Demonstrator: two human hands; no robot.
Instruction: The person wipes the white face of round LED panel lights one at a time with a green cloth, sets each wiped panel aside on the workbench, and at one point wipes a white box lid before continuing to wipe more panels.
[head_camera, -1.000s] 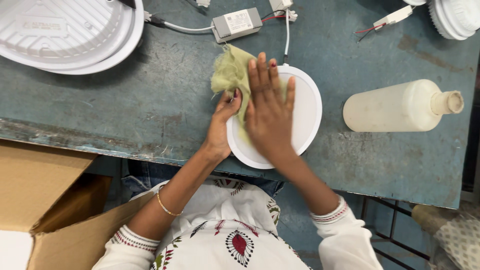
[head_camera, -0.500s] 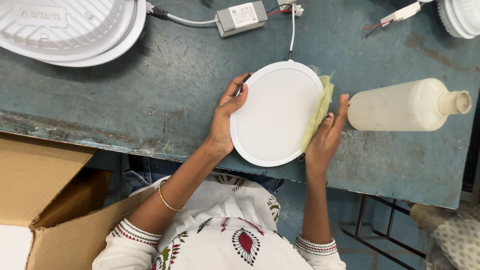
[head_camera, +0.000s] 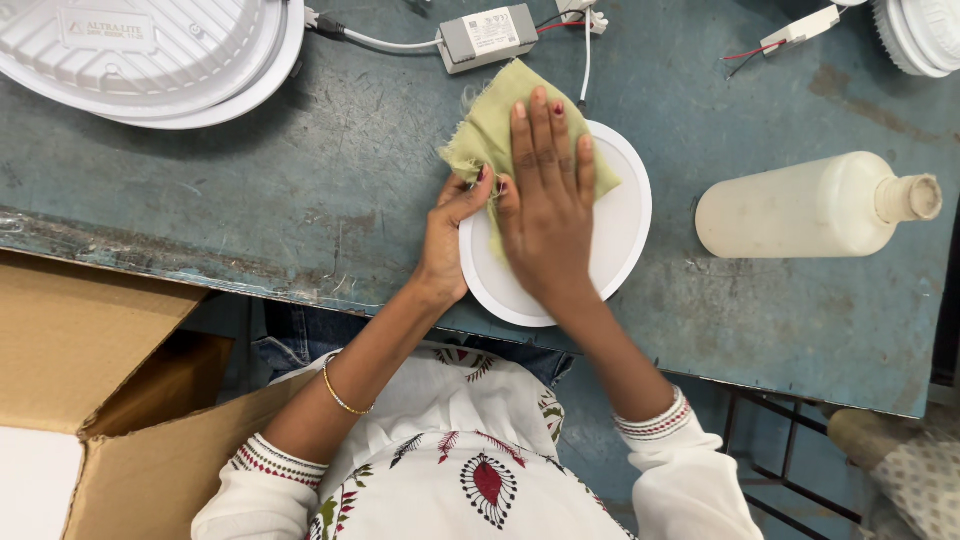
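A round white light panel (head_camera: 622, 225) lies flat on the blue-green worktable (head_camera: 250, 190), near its front edge. A yellow-green cloth (head_camera: 490, 125) is spread over the panel's upper left part. My right hand (head_camera: 545, 195) lies flat on the cloth, fingers together, pressing it onto the panel. My left hand (head_camera: 450, 235) grips the panel's left rim, thumb touching the cloth's edge. A thin wire (head_camera: 586, 55) runs from the panel toward a small grey driver box (head_camera: 488, 37) at the table's back.
A white plastic bottle (head_camera: 810, 205) lies on its side right of the panel. A large white ribbed housing (head_camera: 140, 55) sits at the back left, another white part (head_camera: 920, 30) at the back right. An open cardboard box (head_camera: 90, 400) stands below the table at left.
My right hand has swept the cloth from the panel's right edge back over its upper left face. My left hand has stayed on the left rim.
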